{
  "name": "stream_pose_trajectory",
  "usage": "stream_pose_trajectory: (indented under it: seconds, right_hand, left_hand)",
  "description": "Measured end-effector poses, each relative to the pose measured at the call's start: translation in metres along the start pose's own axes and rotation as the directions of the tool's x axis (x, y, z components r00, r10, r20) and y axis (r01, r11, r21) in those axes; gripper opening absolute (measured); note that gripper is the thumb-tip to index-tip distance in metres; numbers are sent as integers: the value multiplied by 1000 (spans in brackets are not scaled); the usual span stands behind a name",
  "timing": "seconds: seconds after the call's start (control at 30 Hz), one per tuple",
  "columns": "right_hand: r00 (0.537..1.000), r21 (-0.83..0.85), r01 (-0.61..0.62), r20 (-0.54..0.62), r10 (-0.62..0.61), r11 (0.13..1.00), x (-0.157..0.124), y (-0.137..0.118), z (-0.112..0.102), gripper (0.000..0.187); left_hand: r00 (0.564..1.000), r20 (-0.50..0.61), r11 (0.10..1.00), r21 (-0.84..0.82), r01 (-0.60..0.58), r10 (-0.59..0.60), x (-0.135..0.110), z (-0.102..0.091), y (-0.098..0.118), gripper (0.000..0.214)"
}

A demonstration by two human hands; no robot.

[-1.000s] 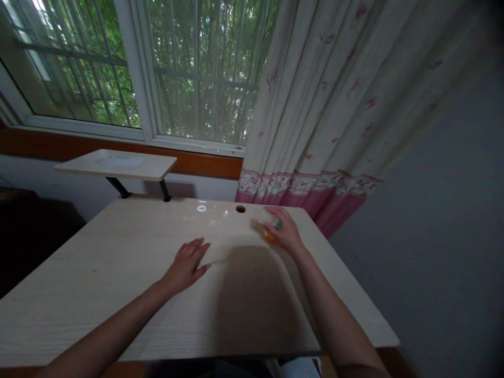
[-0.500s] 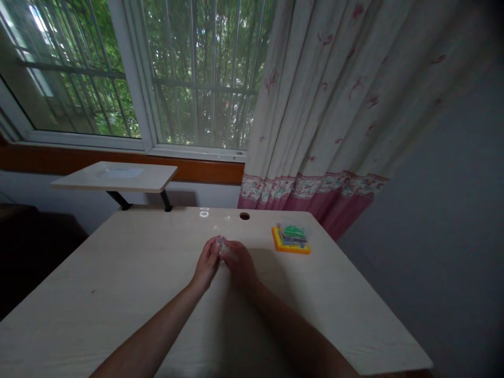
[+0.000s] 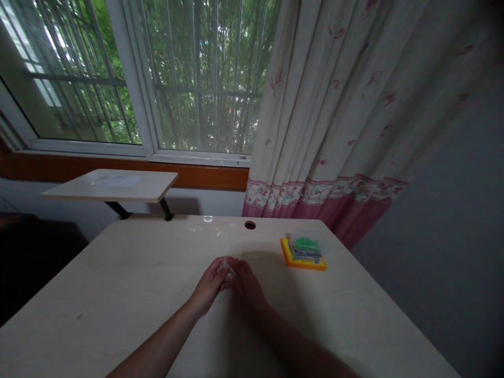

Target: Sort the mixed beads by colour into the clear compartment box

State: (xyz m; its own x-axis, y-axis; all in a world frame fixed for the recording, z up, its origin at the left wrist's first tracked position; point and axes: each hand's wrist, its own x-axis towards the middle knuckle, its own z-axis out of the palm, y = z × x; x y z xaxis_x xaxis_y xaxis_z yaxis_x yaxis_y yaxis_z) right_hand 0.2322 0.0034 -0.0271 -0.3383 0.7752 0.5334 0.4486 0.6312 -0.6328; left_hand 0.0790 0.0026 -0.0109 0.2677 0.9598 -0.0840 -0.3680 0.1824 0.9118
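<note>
A small crumpled piece of clear plastic (image 3: 229, 272), perhaps a bag, is gripped between both hands above the middle of the desk. My left hand (image 3: 213, 281) is closed on its left side, thumb on top. From the right, my right hand (image 3: 244, 282) holds the same plastic with fingers bent around it. What the plastic contains, if anything, is too small and blurred to tell. To the right of my hands lies a yellow-orange tray (image 3: 305, 265), with a stack of green and greyish pieces (image 3: 307, 245) in clear wrapping on it.
The pale desk (image 3: 129, 294) has a round cable hole (image 3: 250, 225) near its back edge. At the back left stands a small raised shelf (image 3: 153, 191) on black legs, with a white sheet (image 3: 120, 181) on it. A curtain (image 3: 307, 131) hangs behind the desk's right side.
The hands and plastic appear lower in the picture and the fingers have closed more tightly around it. The whole view has shifted slightly, with desk and tray lower too.
</note>
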Motion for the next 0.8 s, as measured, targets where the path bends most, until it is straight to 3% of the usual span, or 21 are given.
stream_pose_trajectory:
  seconds: [0.43, 0.8]
  right_hand:
    - [999, 66, -33, -37, 36, 997, -3, 0, 0, 40]
    - [996, 23, -92, 13, 92, 995, -2, -15, -7, 41]
  left_hand:
    - [999, 47, 1000, 24, 14, -15, -3, -1, 1, 55]
    - [998, -57, 998, 69, 5, -1, -2, -4, -10, 56]
